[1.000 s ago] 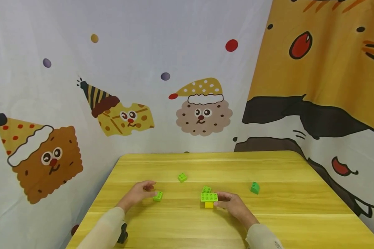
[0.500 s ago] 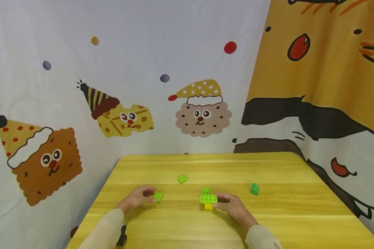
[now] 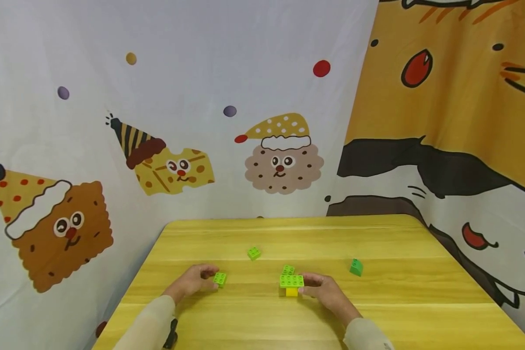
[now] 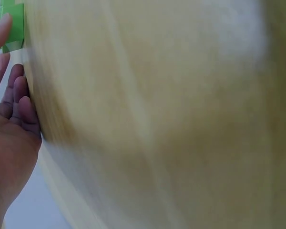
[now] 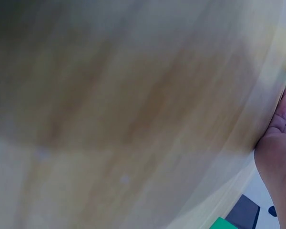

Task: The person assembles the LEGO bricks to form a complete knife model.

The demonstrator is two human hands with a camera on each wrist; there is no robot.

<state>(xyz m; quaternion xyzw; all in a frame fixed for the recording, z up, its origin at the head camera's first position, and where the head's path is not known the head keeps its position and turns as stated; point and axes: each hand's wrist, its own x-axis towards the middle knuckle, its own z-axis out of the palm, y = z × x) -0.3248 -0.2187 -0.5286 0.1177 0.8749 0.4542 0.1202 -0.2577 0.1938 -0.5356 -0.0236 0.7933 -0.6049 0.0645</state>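
My left hand (image 3: 194, 281) lies beside a small light green toy building brick (image 3: 220, 279). Its thumb and index finger are spread around the brick's left side, the other fingers loosely bent; in the left wrist view the thumb overlaps the green brick (image 4: 15, 27). My right hand (image 3: 325, 290) holds the right side of a small stack, thumb in front and fingers behind. A long light green brick (image 3: 291, 281) tops this stack, with a yellow brick (image 3: 291, 292) under it. Just behind stands another light green brick (image 3: 288, 269); whether it joins the stack is unclear.
A light green brick (image 3: 254, 253) lies farther back on the wooden table (image 3: 315, 238). To the right is a darker green brick with a sloped side (image 3: 356, 267). A cartoon-printed curtain (image 3: 188, 87) hangs behind the table. Something black (image 3: 171, 334) shows by the left sleeve.
My left hand has drawn slightly toward me, its thumb now by the near left corner of the small green brick. The right hand and the bricks stay in place; the head view shifts a little.
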